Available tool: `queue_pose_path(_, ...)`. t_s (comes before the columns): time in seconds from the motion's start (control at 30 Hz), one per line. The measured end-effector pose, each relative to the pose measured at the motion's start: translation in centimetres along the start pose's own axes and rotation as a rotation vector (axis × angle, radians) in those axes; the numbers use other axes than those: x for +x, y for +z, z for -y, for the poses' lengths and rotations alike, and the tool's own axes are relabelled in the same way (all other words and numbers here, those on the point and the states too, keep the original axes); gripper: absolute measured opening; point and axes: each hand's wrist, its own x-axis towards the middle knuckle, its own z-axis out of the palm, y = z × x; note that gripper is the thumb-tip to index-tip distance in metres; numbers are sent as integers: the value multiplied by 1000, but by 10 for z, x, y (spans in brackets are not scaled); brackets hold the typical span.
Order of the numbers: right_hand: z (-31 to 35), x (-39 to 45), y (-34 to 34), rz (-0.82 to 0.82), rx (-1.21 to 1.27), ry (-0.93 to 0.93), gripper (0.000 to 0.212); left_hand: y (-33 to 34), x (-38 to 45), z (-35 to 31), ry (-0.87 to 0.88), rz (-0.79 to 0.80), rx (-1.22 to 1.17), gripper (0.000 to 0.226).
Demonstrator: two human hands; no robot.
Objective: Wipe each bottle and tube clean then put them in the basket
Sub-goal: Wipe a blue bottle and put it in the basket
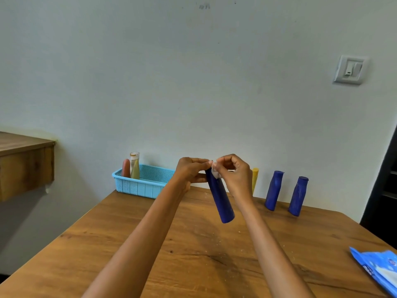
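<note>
Left hand [190, 171]: grips the top end of a blue bottle [220, 198], held tilted above the worktop [193, 244].
Right hand [233, 175]: pinches a small white wipe [214, 172] against the bottle's top.
Basket [144, 181]: far left corner, holding a reddish tube [126, 168] and a pale bottle [135, 166].
Waiting: yellow tube [255, 179], two blue bottles [274, 190] [298, 195] standing by the wall.
Wipes pack [378, 269]: near right edge.

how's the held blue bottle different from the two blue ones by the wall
The held bottle is off the table, tilted, gripped by the left hand; the two standing bottles rest on the table, untouched. The right hand presses a white wipe to the held one's top; theirs have no wipe. All three are dark blue.
</note>
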Motion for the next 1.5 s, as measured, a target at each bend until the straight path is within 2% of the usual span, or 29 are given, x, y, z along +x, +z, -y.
queue_pose_path(0.13,5,2,-11,371,-91,202,10,-5,2,0,20,-89,-23,20)
queue_pose_path(0.17,2,3,-13,363,-124,233,10,-6,2,0,24,-108,-22,19)
queue_pose_path(0.23,-4,3,-13,217,-134,227,11,-6,3,0,36,-118,-17,16)
queue_pose_path(0.33,-4,1,-7,70,-39,124,11,-2,3,0,49,-91,4,19)
queue_pose_path(0.43,4,0,-3,191,-27,129,12,0,4,1,53,-122,21,23)
queue_pose_path(0.5,3,0,-5,329,-120,208,15,-2,7,1,59,-157,25,27)
queue_pose_path(0.53,1,1,-7,345,-168,261,16,-3,7,2,62,-172,24,28)
queue_pose_path(0.63,-11,2,-12,221,-211,352,14,-3,9,3,80,-203,32,28)
queue_pose_path(0.73,-11,2,-12,114,-154,291,19,1,9,3,95,-209,20,27)
queue_pose_path(0.83,-4,4,-15,260,-52,339,19,3,8,4,102,-223,32,27)
queue_pose_path(0.9,-6,3,-18,376,-143,421,14,3,6,3,107,-221,34,29)
queue_pose_path(0.93,-10,3,-20,376,-206,447,13,3,5,3,111,-218,37,29)
queue_pose_path(1.03,-19,0,-21,234,-275,442,13,4,3,0,122,-207,65,29)
queue_pose_path(1.13,-13,2,-18,131,-122,341,18,6,3,0,116,-187,69,31)
queue_pose_path(1.23,-5,6,-19,233,-27,372,15,5,3,2,104,-186,48,31)
queue_pose_path(1.33,-10,5,-27,402,-187,516,10,3,2,2,89,-183,25,31)
queue_pose_path(1.4,-16,4,-30,318,-248,528,13,3,2,2,83,-183,30,30)
queue_pose_path(1.5,-15,3,-29,161,-203,426,18,4,2,1,87,-165,32,30)
